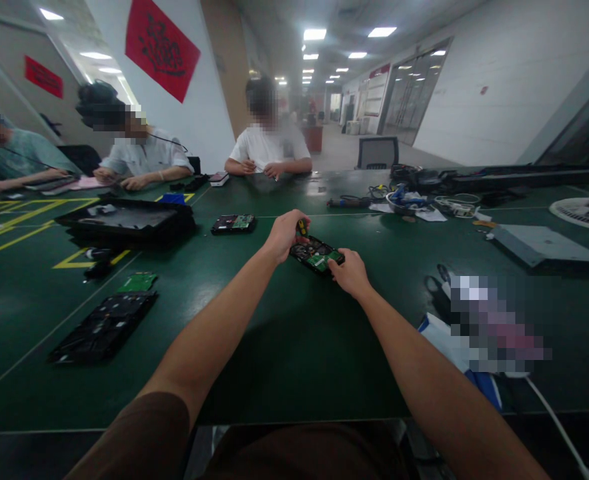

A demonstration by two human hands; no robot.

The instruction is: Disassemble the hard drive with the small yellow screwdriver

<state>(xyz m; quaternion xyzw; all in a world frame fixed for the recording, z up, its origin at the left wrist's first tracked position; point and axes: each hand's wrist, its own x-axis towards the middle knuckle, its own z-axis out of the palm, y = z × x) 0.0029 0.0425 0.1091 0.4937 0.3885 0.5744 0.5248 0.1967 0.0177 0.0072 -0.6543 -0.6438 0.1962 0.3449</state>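
In front of me a hard drive (319, 257) with a green circuit board is tilted over the dark green table. My right hand (351, 270) grips its right end, thumb on top near the board. My left hand (285, 237) is closed around a screwdriver (301, 227) with a black and yellow handle, above the drive's left end. The screwdriver's tip is too small to make out. Another hard drive (233, 224) lies on the table beyond my left forearm.
At left lie a black plastic casing (107, 327), a loose green circuit board (138, 283) and a stack of black trays (124, 220). On the right are a grey metal box (547, 245), cables (404, 200) and a white fan grille (584, 212). Several people sit across the table.
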